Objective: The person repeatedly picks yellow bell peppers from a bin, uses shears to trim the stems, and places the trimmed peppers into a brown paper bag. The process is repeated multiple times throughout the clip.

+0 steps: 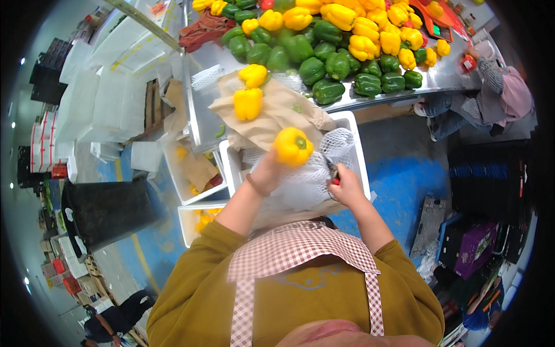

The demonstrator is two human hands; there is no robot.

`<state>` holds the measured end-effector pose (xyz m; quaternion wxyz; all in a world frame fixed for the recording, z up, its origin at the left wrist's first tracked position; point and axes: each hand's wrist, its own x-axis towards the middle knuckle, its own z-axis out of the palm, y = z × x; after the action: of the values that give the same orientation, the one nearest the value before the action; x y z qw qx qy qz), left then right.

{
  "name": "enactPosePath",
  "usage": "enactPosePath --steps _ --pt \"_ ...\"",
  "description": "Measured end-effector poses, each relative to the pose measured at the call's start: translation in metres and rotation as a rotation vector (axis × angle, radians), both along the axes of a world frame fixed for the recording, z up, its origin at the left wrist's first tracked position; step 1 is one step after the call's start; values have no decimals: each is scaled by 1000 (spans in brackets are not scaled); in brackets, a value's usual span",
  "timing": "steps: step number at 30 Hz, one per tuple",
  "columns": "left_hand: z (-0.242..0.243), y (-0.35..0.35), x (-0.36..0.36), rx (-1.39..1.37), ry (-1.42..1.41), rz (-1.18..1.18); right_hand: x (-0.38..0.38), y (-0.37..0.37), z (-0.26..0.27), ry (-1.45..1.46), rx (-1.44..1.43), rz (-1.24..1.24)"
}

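My left hand (267,172) holds up a yellow bell pepper (293,147), its green stem end facing the camera. In my right hand (348,185) are small cutting shears with a red part (335,175), their blades pointing up and left, apart from the pepper. Both hands are over a white foam box (362,167) that contains white foam netting (336,143). Crumpled brown paper (282,102) reaches from the metal table into the box. Two yellow peppers (248,104) rest on the paper, one behind the other.
Many green peppers (299,48) and yellow peppers (364,47) are heaped on the metal table (204,97). Foam boxes (173,182) with pepper pieces stand at left, near a black bin (108,214). A person (490,93) sits at the table's right end, holding a red pepper (468,63).
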<state>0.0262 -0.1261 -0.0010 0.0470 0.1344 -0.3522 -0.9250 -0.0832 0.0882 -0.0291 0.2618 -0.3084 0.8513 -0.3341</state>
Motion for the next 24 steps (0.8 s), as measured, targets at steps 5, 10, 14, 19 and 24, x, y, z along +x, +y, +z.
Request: enactPosePath --steps 5,10,14,19,24 --pt "3 -10 8 385 0 70 -9 17 -18 -217 -92 -184" --pt "-7 -24 -8 459 -30 77 -12 31 -30 -285 -155 -229" --pt "-6 -72 -53 330 -180 176 -9 34 -31 -370 -138 -251" --pt "-5 -110 -92 -17 -372 296 -3 41 -36 -338 -119 -251" --pt "-33 -10 -56 -670 -170 -300 -2 58 -45 -406 -268 -439"
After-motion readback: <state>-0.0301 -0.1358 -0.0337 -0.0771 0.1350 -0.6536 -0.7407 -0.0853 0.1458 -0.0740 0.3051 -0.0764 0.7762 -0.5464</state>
